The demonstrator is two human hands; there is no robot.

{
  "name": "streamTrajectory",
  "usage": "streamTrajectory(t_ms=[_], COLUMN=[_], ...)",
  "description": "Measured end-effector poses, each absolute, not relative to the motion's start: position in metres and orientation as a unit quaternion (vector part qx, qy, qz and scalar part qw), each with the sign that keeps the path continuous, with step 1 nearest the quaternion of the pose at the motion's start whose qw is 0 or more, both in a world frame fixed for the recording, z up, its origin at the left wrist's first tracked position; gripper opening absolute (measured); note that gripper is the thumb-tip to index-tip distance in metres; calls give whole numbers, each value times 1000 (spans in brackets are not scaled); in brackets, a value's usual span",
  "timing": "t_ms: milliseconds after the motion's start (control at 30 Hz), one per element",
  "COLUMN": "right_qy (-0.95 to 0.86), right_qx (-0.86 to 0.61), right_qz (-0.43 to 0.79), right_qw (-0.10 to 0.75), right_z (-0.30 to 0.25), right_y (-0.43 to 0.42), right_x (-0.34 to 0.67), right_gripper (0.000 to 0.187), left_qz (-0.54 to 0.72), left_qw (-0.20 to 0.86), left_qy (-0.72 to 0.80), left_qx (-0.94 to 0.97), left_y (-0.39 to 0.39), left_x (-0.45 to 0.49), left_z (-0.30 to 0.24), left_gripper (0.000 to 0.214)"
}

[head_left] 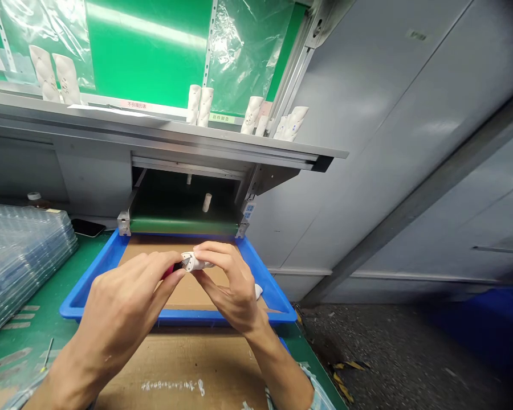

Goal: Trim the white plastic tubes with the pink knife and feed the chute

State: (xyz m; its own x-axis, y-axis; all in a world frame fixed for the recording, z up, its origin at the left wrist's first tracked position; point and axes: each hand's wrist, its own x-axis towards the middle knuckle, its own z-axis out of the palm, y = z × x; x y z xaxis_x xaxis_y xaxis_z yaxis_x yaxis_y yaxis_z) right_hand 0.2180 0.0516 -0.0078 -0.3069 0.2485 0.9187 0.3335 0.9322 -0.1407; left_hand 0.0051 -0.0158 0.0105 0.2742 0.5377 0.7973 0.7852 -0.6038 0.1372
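Note:
Over the blue tray [263, 273], my two hands meet. My right hand [231, 282] grips a white cylindrical part [195, 263] between thumb and fingers, its end face turned left, with small dark holes in it. In my left hand [128, 296] is a small red-handled tool [169, 271] with a metal tip, pinched between thumb and fingers. The tip touches or nearly touches the end of the part; most of the handle is hidden by my fingers, so its exact kind does not show. Behind my right wrist another white piece [259, 291] lies in the tray.
A green conveyor belt [166, 199] carrying white cylinders [207, 203] ends at the tray's far side. Stacked clear plastic trays [21, 256] and a phone [88, 228] are at left. Overhead, a shelf [162, 134] bears several white parts [205, 106]. Cardboard [175, 370] lies in front.

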Motion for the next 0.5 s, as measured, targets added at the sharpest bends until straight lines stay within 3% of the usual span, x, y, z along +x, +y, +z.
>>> streamTrajectory(t_ms=[133,300,400,500], right_qy=[-794,-775,-776,-779], right_qx=[-193,-190,-190,-178], right_qz=[-119,-185,-145,-80], right_qw=[563,573,584,596], right_z=[-9,-13,-15,-16], right_y=[51,52,51,49], right_x=[216,216,215,214], right_gripper=[43,51,50,51], left_qz=[-444,-454,-470,-491], left_qw=[145,22,-28,-12], left_qy=[-420,-437,-424,-419], left_qx=[-778,-776,-774,-763], left_y=[-19,-21,-21,-19], left_x=[13,16,14,10], left_z=[10,17,24,27], left_gripper=[14,14,15,19])
